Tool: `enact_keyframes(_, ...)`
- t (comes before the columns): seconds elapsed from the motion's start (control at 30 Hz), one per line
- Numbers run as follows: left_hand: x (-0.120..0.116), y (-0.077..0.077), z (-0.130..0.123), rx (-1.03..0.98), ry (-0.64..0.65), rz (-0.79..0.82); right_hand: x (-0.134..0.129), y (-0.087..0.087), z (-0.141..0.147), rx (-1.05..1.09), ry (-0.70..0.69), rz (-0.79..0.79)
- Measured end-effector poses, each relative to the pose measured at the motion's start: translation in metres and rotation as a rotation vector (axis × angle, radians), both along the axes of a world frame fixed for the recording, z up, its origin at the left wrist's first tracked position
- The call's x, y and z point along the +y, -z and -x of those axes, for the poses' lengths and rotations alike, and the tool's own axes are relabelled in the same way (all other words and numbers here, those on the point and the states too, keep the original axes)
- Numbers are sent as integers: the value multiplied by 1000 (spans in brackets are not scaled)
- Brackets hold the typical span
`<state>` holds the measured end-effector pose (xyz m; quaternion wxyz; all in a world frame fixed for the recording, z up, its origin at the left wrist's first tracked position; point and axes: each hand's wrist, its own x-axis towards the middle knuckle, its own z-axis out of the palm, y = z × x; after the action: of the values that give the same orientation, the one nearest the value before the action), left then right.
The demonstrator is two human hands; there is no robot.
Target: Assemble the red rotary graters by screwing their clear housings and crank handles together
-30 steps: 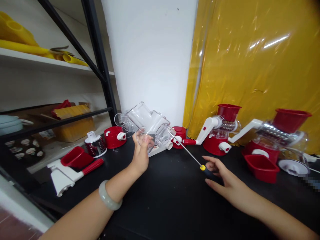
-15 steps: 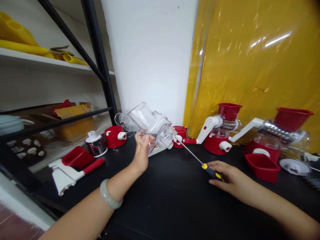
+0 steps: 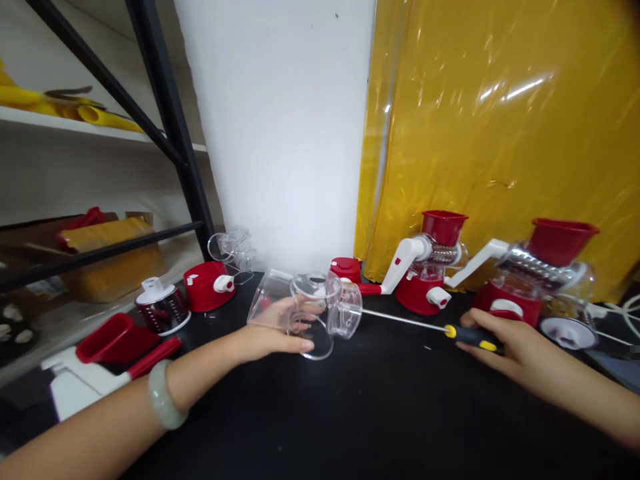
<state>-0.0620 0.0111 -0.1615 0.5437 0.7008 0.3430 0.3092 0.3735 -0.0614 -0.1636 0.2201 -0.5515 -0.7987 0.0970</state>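
My left hand holds a clear plastic grater housing just above the black table, its fingers showing through the plastic. In my right hand is a screwdriver with a dark blue and yellow handle. The long metal shaft points left, and its tip meets the round end of the clear housing. Behind the housing stands a small red base. Another red base with a white knob is at the left, with a second clear housing behind it.
Left on the table lie a grater drum, a red hopper and a white part with a red handle. Two red-and-white graters stand at the right. A shelf rack rises at the left.
The clear housing has come down and turned, so its round end now faces right. The screwdriver has swung nearly level and my right hand has shifted right. The whole view has moved somewhat.
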Motion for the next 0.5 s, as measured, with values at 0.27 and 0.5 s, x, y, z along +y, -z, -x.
enact_keyframes(0.27,9,38,-5,-42,-55,47,-15,-1,-2,171,93,80)
enact_keyframes(0.5,3,34,-1,-24,-262,95,-11,16,-11,295,166,206)
